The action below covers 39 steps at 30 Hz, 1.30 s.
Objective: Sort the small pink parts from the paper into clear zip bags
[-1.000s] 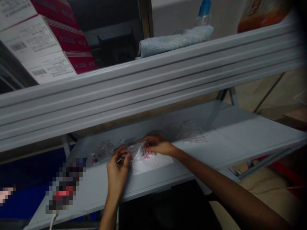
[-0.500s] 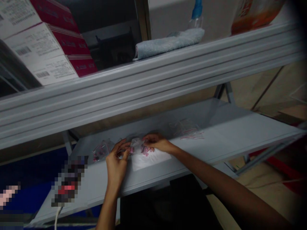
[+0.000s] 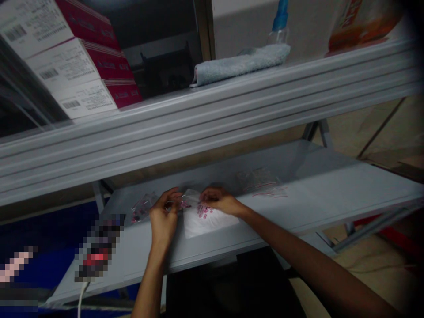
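My left hand (image 3: 166,216) is closed on a small clear plastic bag (image 3: 191,197) with some pink pieces in its lower part. On the other side, my right hand (image 3: 220,199) has its fingers bent down over a pile of small pink pieces (image 3: 204,212); whatever sits between the fingertips is too small to make out. The pile lies on a white sheet (image 3: 205,226) on the grey shelf. Left of my left hand rests a group of clear bags (image 3: 145,206) with pink pieces inside.
Flat zip bags with red strips (image 3: 263,183) lie to the right on the lower shelf (image 3: 318,176). A pixelated object with a white cable (image 3: 81,300) is at the left. The upper shelf edge (image 3: 198,119) crosses above my hands, bearing boxes (image 3: 96,66), a folded cloth (image 3: 241,65) and a blue-topped bottle (image 3: 280,22).
The whole view has shifted slightly, so things appear further right. My right hand's fingers have dipped a little over the pink pieces; my left hand keeps hold of the bag.
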{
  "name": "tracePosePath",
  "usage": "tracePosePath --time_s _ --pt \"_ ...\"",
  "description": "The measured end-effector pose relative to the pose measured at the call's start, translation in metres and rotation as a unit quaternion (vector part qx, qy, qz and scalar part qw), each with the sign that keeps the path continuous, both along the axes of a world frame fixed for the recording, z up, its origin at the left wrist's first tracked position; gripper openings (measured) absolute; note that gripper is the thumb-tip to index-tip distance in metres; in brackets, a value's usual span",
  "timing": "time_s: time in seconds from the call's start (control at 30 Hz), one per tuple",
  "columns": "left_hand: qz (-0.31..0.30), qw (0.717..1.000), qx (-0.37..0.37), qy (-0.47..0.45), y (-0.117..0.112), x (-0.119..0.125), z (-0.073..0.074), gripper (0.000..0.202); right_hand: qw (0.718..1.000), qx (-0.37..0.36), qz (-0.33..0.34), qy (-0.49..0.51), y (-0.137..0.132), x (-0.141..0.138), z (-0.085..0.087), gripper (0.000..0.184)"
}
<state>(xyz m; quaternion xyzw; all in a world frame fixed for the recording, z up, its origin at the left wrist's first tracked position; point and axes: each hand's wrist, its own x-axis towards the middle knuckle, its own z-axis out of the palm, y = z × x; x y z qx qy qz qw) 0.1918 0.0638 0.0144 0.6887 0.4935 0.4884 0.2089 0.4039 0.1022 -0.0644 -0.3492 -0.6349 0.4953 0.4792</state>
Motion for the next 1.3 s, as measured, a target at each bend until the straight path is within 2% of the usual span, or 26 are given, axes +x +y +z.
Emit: tracePosePath --time_s 0.2,0.43,0.57,0.7,0.93,1.13,1.3 --pt "-0.010 1.000 -0.007 -0.024 0.005 0.002 -0.002 0.030 1.000 -0.007 0.005 0.013 -0.001 0.000 0.001 0.020" --pt "0.001 0.989 -0.078 -0.127 0.000 -0.005 -0.029 0.043 0.999 -0.046 0.012 0.010 -0.002 0.000 0.002 0.025" --pt "-0.028 0.987 -0.128 -0.092 -0.008 -0.003 -0.039 0.036 0.998 -0.054 0.015 0.010 -0.002 0.000 0.002 0.024" --pt "-0.038 0.987 -0.137 -0.077 -0.011 0.005 -0.043 0.030 0.998 -0.058 0.017 0.018 -0.004 0.000 0.005 0.024" --pt "-0.036 0.990 -0.121 -0.057 -0.014 0.010 -0.049 0.034 0.996 -0.070 0.005 0.047 -0.003 0.002 0.007 0.028" --pt "-0.050 0.993 -0.109 -0.013 -0.013 0.018 -0.047 0.023 0.996 -0.059 -0.007 0.073 0.000 0.001 0.002 0.028" --pt "-0.032 0.996 -0.078 0.026 -0.012 0.020 -0.044 0.021 0.995 -0.059 -0.007 0.084 -0.002 -0.001 0.003 0.028"
